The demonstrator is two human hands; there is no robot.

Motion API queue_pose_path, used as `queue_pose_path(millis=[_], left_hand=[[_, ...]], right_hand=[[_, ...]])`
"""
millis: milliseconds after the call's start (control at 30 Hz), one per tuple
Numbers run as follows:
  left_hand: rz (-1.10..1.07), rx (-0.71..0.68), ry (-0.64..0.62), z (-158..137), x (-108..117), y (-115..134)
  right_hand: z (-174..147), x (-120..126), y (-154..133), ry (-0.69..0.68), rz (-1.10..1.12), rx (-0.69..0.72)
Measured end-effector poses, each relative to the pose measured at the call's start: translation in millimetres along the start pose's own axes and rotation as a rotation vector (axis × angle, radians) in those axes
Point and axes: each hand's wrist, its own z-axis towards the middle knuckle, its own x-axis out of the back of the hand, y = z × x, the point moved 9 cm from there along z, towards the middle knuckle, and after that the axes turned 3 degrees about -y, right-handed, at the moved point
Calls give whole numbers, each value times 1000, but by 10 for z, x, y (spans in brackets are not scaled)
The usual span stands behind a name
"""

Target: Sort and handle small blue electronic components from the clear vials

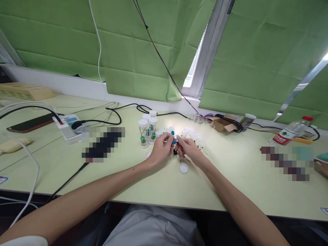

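Observation:
My left hand and my right hand meet above the table, fingers pinched together. Between their fingertips is a small blue piece, too small to name. A small black part shows just below it; I cannot tell whether it is held or attached. Beyond the fingers sits another blue bit. Left of my left hand stand several clear tubes with white caps, one tube with a green ball-like item inside. A round white lid lies in front of my right hand.
Small clear and white pieces lie behind my hands. A cardboard box with black cable, a printed can and a red-capped bottle stand right. On the left are a power strip and cables. Another person's hand shows far right.

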Motion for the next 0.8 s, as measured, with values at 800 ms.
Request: queue_pose_path(millis=[800], left_hand=[[-4,22,29,-8,28,40]], right_hand=[[22,14,41,16,22,-20]])
